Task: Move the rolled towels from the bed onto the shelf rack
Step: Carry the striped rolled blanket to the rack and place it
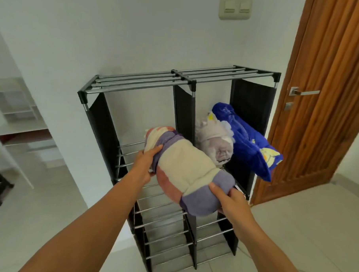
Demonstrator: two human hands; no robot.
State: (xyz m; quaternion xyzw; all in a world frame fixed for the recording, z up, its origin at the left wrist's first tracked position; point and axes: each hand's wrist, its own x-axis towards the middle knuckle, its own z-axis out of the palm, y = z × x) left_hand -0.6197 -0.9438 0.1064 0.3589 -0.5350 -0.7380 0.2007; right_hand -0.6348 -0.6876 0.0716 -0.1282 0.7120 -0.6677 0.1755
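door (pixel 328 101) at right, wood, partly cut off by the frame edge. rack (pixel 183 78) against the wall, black side panels, metal bars; its lower tiers partly hidden behind the arms. striped towel (pixel 185 167), rolled, held in front of the rack's upper left bay, blocking part of the bars there. blue towel (pixel 248 139) and grey towel (pixel 213 141) sit in the upper right bay, touching, the blue one jutting past the front edge. left hand (pixel 144 165) grips the striped towel's far end, fingers curled round it. right hand (pixel 231 202) grips the near end, thumb on top. switch plate (pixel 235 7) high on wall, blurred.
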